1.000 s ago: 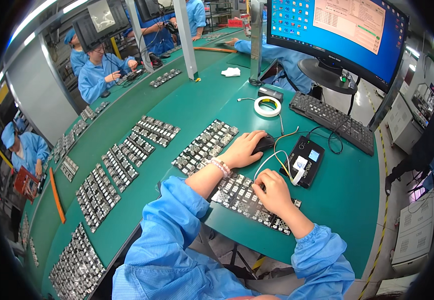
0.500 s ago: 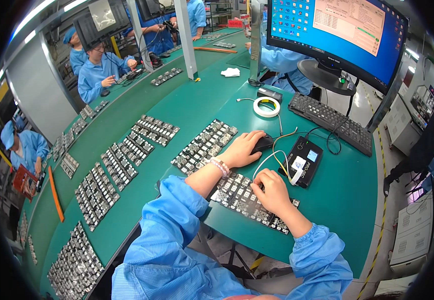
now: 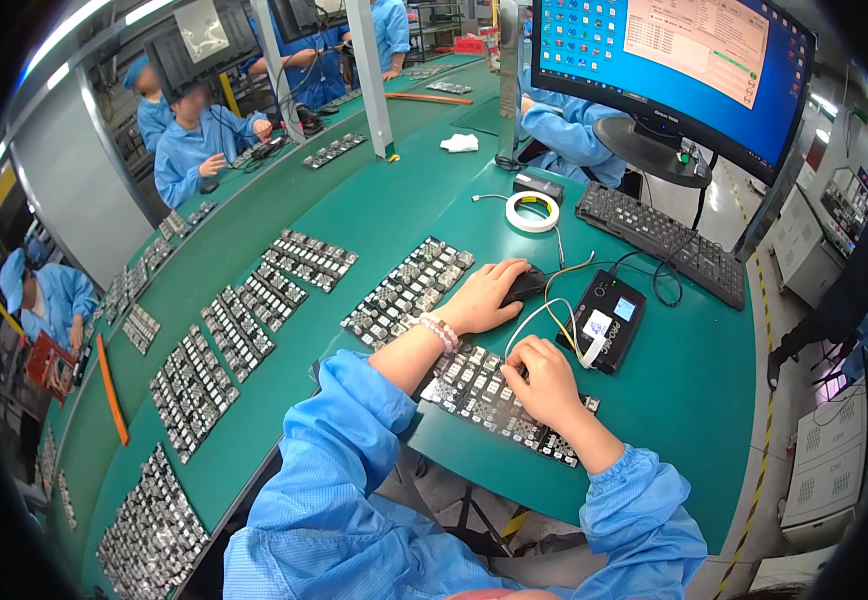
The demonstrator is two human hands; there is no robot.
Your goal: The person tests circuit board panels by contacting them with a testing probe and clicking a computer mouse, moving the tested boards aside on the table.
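My left hand (image 3: 486, 300), with a beaded bracelet at the wrist, rests over a black computer mouse (image 3: 525, 287), fingers curved around it. My right hand (image 3: 544, 382) is closed in a pinch above a panel of circuit boards (image 3: 476, 392). A thin white cable (image 3: 526, 322) runs into its fingertips; the cable's tip is hidden there. The cable loops back to a white plug (image 3: 591, 352) at a black programmer box (image 3: 609, 320) with a small lit screen, right of my hands. Another circuit board panel (image 3: 409, 290) lies just left of my left hand.
Behind the mouse are a roll of white tape (image 3: 533, 212), a black keyboard (image 3: 659, 245) and a monitor (image 3: 679, 70) on a stand. More board panels (image 3: 194, 390) line the green bench to the left. A metal post (image 3: 369, 80) rises at the back. Co-workers sit beyond.
Both my hands stay in place. Behind the monitor, a co-worker's blue-sleeved arms have shifted.
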